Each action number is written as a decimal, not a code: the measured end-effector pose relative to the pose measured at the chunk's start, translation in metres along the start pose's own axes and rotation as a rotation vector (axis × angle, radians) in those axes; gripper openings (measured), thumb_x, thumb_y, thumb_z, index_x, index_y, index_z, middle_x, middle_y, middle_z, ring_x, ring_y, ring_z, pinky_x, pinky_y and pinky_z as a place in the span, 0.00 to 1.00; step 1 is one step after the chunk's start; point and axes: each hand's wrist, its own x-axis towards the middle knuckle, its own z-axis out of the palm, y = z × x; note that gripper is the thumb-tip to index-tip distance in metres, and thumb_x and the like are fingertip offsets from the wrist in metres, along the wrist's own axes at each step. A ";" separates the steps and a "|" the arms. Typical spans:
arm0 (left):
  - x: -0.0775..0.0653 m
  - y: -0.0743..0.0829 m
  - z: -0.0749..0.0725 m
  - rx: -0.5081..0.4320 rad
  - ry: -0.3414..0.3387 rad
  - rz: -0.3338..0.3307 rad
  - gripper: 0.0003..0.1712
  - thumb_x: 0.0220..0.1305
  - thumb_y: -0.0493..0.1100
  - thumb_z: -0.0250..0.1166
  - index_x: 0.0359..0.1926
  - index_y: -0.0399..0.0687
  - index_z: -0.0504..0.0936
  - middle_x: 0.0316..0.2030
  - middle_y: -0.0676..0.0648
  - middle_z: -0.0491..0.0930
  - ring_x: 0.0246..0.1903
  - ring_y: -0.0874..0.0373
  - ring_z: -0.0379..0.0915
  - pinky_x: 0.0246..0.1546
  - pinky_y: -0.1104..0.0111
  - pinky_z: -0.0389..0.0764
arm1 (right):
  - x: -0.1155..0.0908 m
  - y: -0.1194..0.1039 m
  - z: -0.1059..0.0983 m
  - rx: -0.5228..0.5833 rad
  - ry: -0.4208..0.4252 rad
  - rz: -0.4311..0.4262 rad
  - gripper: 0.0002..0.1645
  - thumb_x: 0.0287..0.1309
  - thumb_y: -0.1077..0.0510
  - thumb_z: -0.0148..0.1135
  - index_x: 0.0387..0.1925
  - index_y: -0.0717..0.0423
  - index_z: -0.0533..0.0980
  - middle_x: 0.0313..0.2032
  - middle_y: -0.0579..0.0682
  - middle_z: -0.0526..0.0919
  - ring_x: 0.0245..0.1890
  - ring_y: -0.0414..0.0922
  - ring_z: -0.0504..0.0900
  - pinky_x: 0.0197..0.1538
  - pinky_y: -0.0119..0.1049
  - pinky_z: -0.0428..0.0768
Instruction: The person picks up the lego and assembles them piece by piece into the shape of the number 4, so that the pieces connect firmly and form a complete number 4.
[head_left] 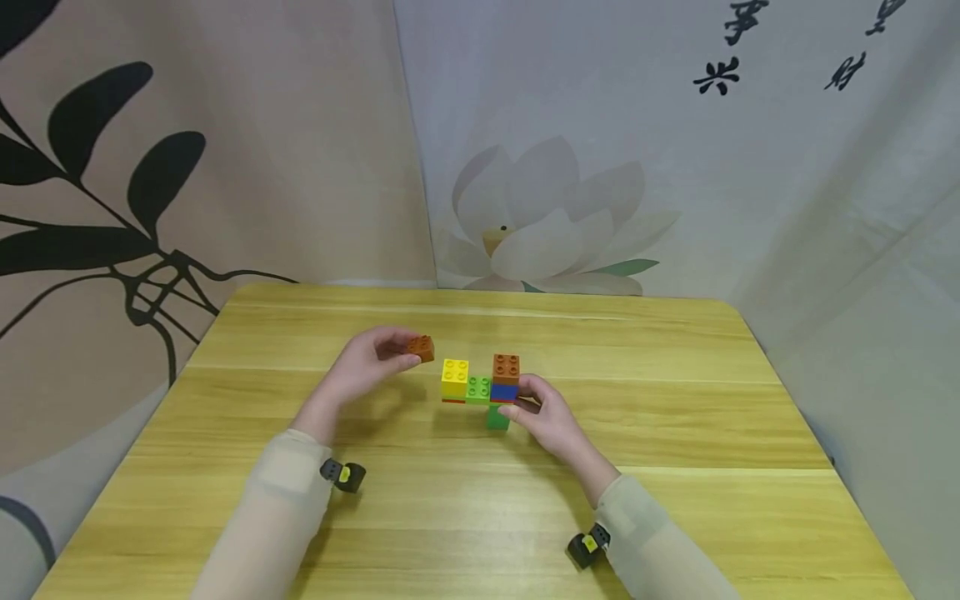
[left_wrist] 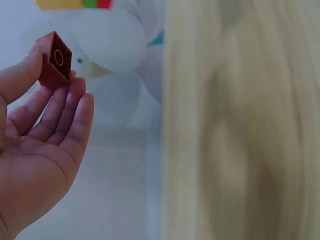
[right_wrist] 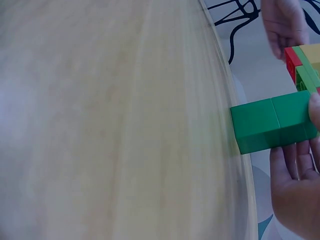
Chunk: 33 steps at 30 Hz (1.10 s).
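Note:
Between thumb and fingers, my left hand pinches a brown toy brick; its hollow underside shows in the left wrist view. My right hand grips the right end of a built piece of toy bricks. On that piece a yellow brick stands at the left and a light green brick in the middle. A second brown brick tops a blue brick at the right. Dark green bricks hang below this end, and thin red parts show underneath. The loose brown brick is apart from the piece, to its left.
A wooden table lies under both hands. Behind its far edge hangs a cloth printed with leaves, a lotus and characters. Small black cameras sit at both wrists.

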 end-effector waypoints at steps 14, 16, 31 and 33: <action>-0.008 0.046 0.017 -0.066 -0.011 0.167 0.21 0.63 0.37 0.69 0.56 0.39 0.80 0.47 0.44 0.82 0.45 0.51 0.78 0.51 0.57 0.79 | 0.000 -0.002 -0.001 -0.001 -0.008 -0.002 0.19 0.62 0.68 0.65 0.53 0.69 0.73 0.48 0.61 0.78 0.54 0.58 0.77 0.62 0.49 0.74; -0.009 0.048 0.020 -0.054 -0.006 0.179 0.21 0.62 0.37 0.70 0.56 0.40 0.81 0.47 0.44 0.82 0.46 0.51 0.78 0.52 0.55 0.79 | 0.001 0.002 -0.001 -0.005 -0.006 -0.001 0.19 0.62 0.68 0.65 0.53 0.69 0.73 0.48 0.61 0.78 0.54 0.58 0.77 0.62 0.49 0.74; -0.012 0.055 0.030 0.096 -0.036 0.212 0.21 0.61 0.38 0.72 0.55 0.43 0.82 0.50 0.46 0.82 0.48 0.51 0.77 0.55 0.55 0.77 | 0.010 0.034 -0.002 0.020 0.006 -0.016 0.21 0.62 0.64 0.67 0.56 0.63 0.74 0.50 0.58 0.78 0.55 0.53 0.77 0.62 0.45 0.74; -0.012 0.056 0.030 0.111 -0.036 0.215 0.21 0.60 0.38 0.72 0.55 0.43 0.82 0.50 0.46 0.82 0.48 0.52 0.77 0.55 0.56 0.77 | 0.010 0.034 -0.003 0.018 0.007 -0.013 0.21 0.62 0.63 0.67 0.56 0.63 0.74 0.50 0.57 0.78 0.55 0.53 0.77 0.62 0.45 0.74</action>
